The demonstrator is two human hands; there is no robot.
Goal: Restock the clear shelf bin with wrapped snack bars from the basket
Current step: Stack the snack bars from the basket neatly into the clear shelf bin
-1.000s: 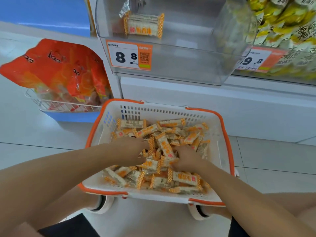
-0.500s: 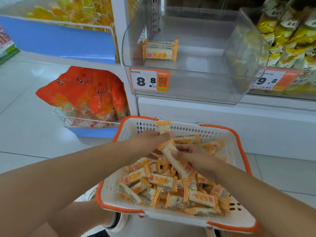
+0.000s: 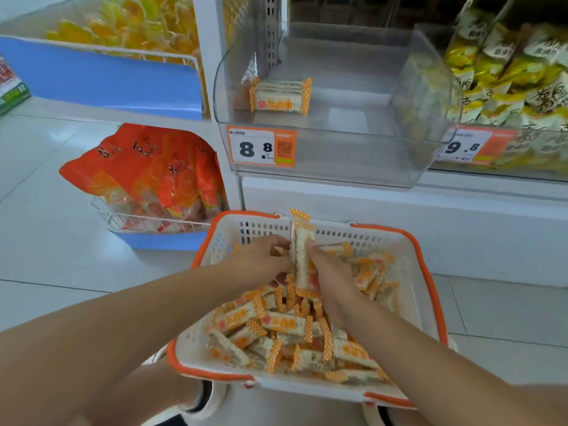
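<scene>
Snack bars point(image 3: 302, 256), upright, gripped between left hand point(image 3: 261, 259) and right hand point(image 3: 330, 278); bin point(image 3: 338, 167) lies above, upper centre.

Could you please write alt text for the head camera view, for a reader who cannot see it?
Both hands, left hand and right hand, hold upright snack bars above a white basket full of them. Above, the clear shelf bin holds a few bars.

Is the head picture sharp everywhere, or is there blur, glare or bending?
Head view: the snack bars pressed between both hands look soft, and so does the clear shelf bin; its front wall shows pale glare; the shelf edges bow from the wide lens; the basket corners look smeared.
</scene>
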